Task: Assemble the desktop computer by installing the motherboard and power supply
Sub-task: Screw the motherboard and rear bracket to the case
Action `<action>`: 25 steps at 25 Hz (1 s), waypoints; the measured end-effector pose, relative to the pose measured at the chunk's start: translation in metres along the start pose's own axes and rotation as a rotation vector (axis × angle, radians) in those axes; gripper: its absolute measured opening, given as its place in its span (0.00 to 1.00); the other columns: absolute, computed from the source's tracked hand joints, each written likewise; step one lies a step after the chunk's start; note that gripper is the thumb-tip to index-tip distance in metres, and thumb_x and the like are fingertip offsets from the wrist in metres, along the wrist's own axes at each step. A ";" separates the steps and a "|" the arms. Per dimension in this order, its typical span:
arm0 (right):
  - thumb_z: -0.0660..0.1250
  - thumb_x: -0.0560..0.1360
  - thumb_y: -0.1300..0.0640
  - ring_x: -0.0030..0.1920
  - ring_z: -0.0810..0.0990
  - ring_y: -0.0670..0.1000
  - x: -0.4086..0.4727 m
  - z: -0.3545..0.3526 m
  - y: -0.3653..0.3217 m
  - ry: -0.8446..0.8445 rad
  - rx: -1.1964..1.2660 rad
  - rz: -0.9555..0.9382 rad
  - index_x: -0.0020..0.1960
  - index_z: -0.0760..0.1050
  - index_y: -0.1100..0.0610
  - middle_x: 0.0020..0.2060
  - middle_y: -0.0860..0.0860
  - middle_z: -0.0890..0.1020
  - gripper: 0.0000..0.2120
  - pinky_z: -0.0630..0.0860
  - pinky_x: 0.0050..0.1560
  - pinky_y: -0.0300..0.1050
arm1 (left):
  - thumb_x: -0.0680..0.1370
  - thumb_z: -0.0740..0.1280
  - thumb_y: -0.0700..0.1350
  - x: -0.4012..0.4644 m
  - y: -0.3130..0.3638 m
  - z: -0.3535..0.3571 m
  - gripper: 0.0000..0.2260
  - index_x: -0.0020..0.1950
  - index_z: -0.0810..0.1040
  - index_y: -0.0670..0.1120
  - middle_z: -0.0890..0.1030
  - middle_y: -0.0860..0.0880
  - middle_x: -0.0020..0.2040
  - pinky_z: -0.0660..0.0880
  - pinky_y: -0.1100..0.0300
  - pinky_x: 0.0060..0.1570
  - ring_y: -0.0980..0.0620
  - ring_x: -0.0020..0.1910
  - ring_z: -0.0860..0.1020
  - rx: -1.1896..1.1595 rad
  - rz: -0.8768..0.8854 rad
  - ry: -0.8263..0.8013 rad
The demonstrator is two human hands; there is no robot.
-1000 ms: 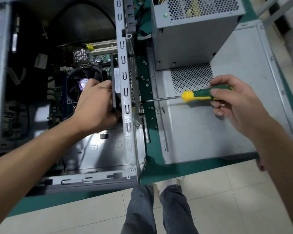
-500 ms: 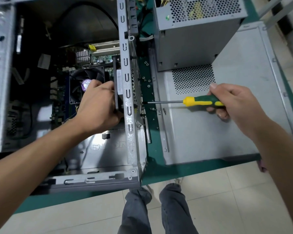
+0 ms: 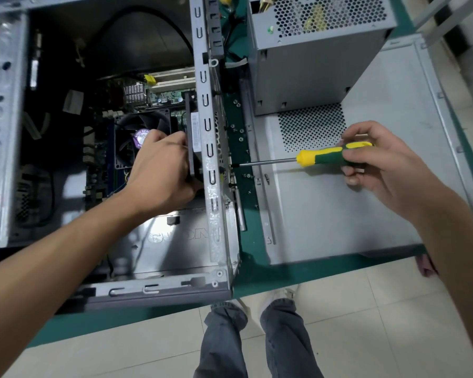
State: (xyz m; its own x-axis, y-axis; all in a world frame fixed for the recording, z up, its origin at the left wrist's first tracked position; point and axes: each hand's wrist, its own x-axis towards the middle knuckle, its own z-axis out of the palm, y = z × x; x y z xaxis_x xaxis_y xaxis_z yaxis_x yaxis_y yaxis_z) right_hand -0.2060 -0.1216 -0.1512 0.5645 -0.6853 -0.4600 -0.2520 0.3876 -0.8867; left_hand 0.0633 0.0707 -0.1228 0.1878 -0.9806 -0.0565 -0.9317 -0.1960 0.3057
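Left hand [image 3: 163,166] inside open case [image 3: 212,148], fingers curled round a dark flat component [image 3: 189,137] held against the side rail above the motherboard [image 3: 159,96]; right hand [image 3: 377,170] grips screwdriver [image 3: 322,156], tip at rail (power supply [image 3: 311,64] outside, on side panel [image 3: 339,208]).

1 case [image 3: 213,186], 1 PSU [image 3: 311,66], 1 screwdriver [image 3: 325,155]
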 end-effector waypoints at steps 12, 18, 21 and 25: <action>0.69 0.73 0.46 0.25 0.70 0.48 0.000 0.005 0.001 0.061 -0.133 -0.005 0.39 0.76 0.51 0.32 0.52 0.78 0.10 0.63 0.24 0.39 | 0.69 0.73 0.40 0.001 -0.005 0.003 0.13 0.28 0.73 0.43 0.69 0.48 0.33 0.58 0.56 0.44 0.47 0.33 0.65 0.094 -0.056 -0.019; 0.67 0.73 0.56 0.29 0.71 0.50 0.001 0.000 -0.005 -0.041 -0.026 0.050 0.44 0.76 0.52 0.34 0.51 0.76 0.01 0.66 0.28 0.43 | 0.67 0.73 0.37 0.001 -0.002 0.001 0.23 0.26 0.61 0.53 0.63 0.54 0.31 0.56 0.56 0.42 0.48 0.31 0.63 0.071 -0.039 -0.034; 0.68 0.77 0.49 0.24 0.69 0.50 0.001 0.006 0.001 0.084 -0.178 0.008 0.39 0.77 0.53 0.29 0.53 0.76 0.11 0.64 0.24 0.39 | 0.66 0.73 0.36 0.001 0.001 -0.001 0.27 0.27 0.56 0.56 0.61 0.55 0.31 0.57 0.55 0.41 0.49 0.31 0.61 0.049 -0.019 -0.022; 0.67 0.74 0.49 0.29 0.71 0.51 0.000 0.006 0.000 0.062 -0.133 0.052 0.42 0.77 0.52 0.33 0.55 0.75 0.07 0.66 0.27 0.43 | 0.67 0.73 0.37 0.000 0.000 -0.001 0.23 0.27 0.60 0.53 0.63 0.54 0.31 0.57 0.55 0.42 0.49 0.31 0.62 0.047 -0.033 -0.024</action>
State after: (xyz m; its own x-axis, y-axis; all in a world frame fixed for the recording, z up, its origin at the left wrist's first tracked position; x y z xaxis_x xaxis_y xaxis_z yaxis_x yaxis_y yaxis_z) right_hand -0.2011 -0.1177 -0.1511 0.4995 -0.7046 -0.5040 -0.3839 0.3415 -0.8579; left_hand 0.0641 0.0705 -0.1218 0.2117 -0.9732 -0.0892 -0.9389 -0.2279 0.2578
